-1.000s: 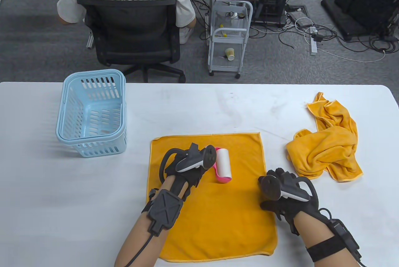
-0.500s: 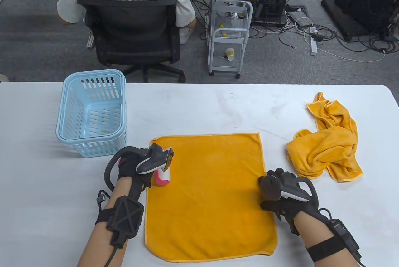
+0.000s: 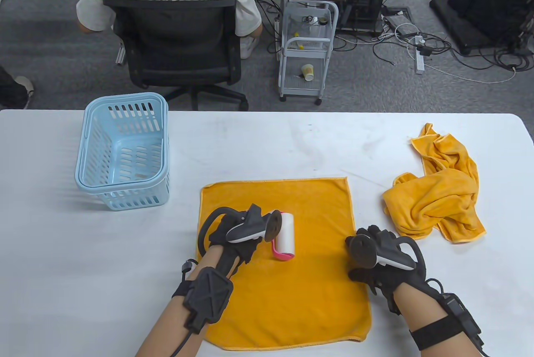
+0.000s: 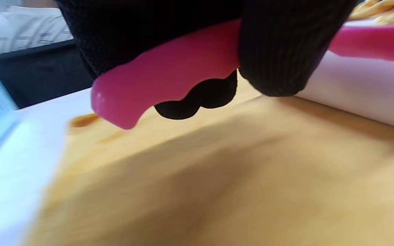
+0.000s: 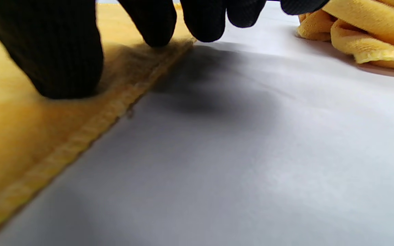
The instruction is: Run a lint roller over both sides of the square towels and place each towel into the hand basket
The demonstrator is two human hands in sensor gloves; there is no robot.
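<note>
1. Lint roller (image 3: 285, 235) (white roll, pink frame) lies on the flat towel (image 3: 308, 282), its roll touching the cloth left of the towel's middle.
2. Left hand (image 3: 238, 237) grips the roller's pink handle (image 4: 169, 75); the left wrist view shows gloved fingers (image 4: 279, 51) curled round it, with the handle's end sticking out past them.
3. Flat towel, orange and square, is spread on the white table (image 3: 62, 248) in front of the person, its far edge toward the basket side and the crumpled pile.
4. Right hand (image 3: 381, 263) rests at the towel's right edge; the right wrist view shows fingertips (image 5: 156, 24) pressing down on the hem (image 5: 91, 130), holding nothing (some fingertips hang over bare table beyond the hem).
5. Crumpled towel (image 3: 440, 192), also orange, sits bunched near the table's right end, just beyond the right hand and apart from the flat one.
6. Hand basket (image 3: 89, 157), light blue with slotted walls, stands upright at the table's far left, well apart from the left hand; no towel is in it.
</note>
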